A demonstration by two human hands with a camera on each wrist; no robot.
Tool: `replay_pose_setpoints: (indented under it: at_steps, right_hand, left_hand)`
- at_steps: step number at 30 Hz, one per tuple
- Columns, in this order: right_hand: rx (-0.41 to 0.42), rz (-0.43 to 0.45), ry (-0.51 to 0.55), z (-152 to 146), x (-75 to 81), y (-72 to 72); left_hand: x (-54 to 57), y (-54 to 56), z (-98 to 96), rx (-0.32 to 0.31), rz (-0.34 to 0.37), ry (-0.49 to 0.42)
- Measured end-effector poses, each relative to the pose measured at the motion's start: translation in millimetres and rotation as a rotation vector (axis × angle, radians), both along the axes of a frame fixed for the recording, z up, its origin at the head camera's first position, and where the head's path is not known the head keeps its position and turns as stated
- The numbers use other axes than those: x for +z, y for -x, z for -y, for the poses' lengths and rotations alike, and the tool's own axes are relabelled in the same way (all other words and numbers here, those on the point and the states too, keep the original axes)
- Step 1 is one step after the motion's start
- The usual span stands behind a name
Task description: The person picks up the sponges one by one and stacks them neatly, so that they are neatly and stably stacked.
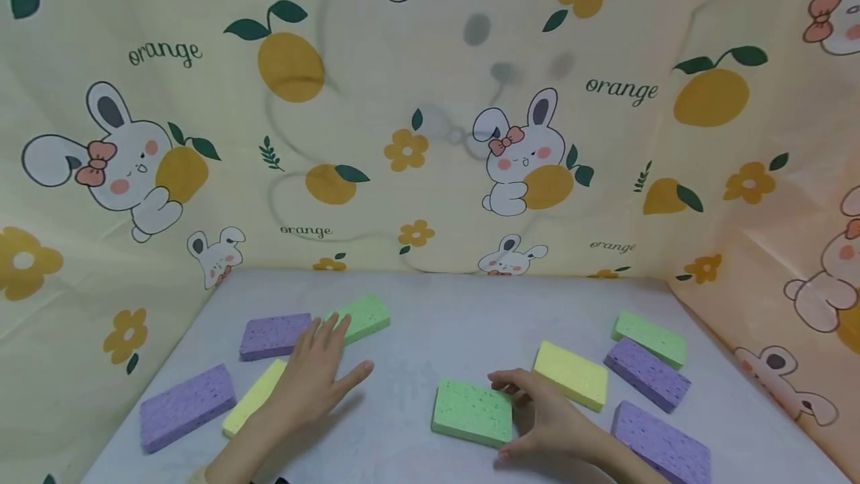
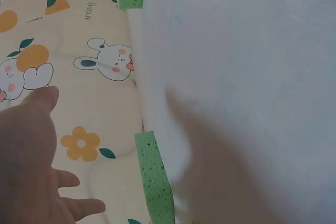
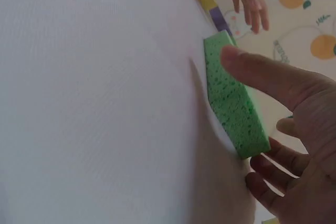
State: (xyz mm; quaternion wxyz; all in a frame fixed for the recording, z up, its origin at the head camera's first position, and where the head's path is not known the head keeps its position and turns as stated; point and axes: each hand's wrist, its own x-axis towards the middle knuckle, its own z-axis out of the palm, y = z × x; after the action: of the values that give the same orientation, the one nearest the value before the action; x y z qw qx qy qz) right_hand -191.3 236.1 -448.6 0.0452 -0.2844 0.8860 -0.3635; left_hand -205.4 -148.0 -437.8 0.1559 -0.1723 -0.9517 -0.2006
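My right hand (image 1: pixel 547 420) holds a green sponge (image 1: pixel 472 413) by its right end, the thumb at the near edge and curled fingers at the far edge. The right wrist view shows the thumb over this pitted green sponge (image 3: pixel 231 98), fingertips by its lower end. My left hand (image 1: pixel 312 372) is spread above the table on the left, holding nothing. In the head view its fingertips overlap another green sponge (image 1: pixel 366 316); the forearm partly hides a yellow sponge (image 1: pixel 258 394). In the left wrist view the left hand (image 2: pixel 31 156) appears apart from the green sponge (image 2: pixel 156 182).
Two purple sponges (image 1: pixel 188 407) lie at the left. On the right are a yellow sponge (image 1: pixel 571 374), a purple one (image 1: pixel 647 373) against a green one (image 1: pixel 650 338), and another purple sponge (image 1: pixel 661 443). A printed cloth (image 1: pixel 430 193) surrounds the white table (image 1: pixel 403 372).
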Motion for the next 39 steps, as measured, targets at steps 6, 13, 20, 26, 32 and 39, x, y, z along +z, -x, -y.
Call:
replay_pose_setpoints:
  at_steps: [6, 13, 20, 26, 32, 39]
  right_hand:
    - [-0.019, 0.016, 0.016, -0.2, -3.2, 0.3]
    - [-0.009, 0.006, 0.100, 4.4, -0.2, 4.1]
    - [0.019, -0.007, 0.188, 9.4, 1.1, 13.3]
    - [0.036, 0.025, 0.219, 11.9, 4.2, 19.3]
    - [0.028, 0.087, 0.226, 17.3, 5.6, 26.6]
    - [0.010, 0.128, 0.261, 25.1, 0.4, 36.8]
  left_hand:
    - [-0.5, -2.1, 3.6, -0.006, -0.007, -0.005]
    - [-1.3, 6.5, 9.5, 0.001, 0.012, -0.051]
    - [-8.8, 28.7, 20.2, 0.002, 0.121, -0.224]
    - [-11.4, 44.2, 35.0, -0.021, 0.200, -0.379]
    - [-9.0, 52.7, 42.2, -0.032, 0.157, -0.385]
    - [-8.8, 63.1, 44.7, -0.049, 0.145, -0.381]
